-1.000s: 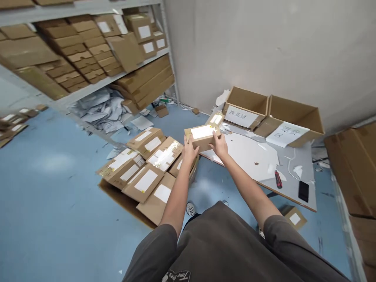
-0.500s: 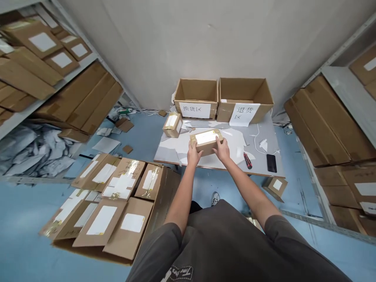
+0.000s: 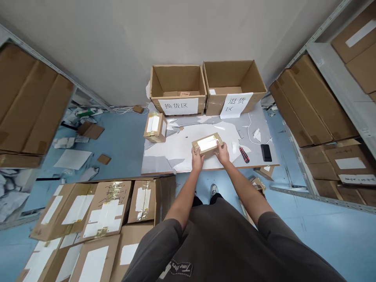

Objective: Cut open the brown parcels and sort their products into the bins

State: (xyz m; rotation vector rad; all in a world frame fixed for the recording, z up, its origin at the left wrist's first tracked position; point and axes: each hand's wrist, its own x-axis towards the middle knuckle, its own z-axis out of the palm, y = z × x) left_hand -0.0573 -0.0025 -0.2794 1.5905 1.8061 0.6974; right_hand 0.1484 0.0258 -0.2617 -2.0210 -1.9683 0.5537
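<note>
A small brown cardboard box (image 3: 206, 143) with a white label on top rests on the low grey table (image 3: 158, 166). My left hand (image 3: 196, 161) grips its near left corner and my right hand (image 3: 222, 152) grips its right end. A second small taped box (image 3: 155, 127) stands on the table to the left. Near my right hand lie a red utility knife (image 3: 243, 154) and a black phone (image 3: 266, 152).
Two open cartons with paper signs stand at the table's back, one on the left (image 3: 177, 89) and one on the right (image 3: 233, 85). A stack of labelled parcels (image 3: 96, 213) lies on the blue floor at my left. Shelves with flat cardboard line both sides (image 3: 311, 105).
I have turned from the parcel stack to face the table, carrying the small box in both hands. It has come down onto the tabletop.
</note>
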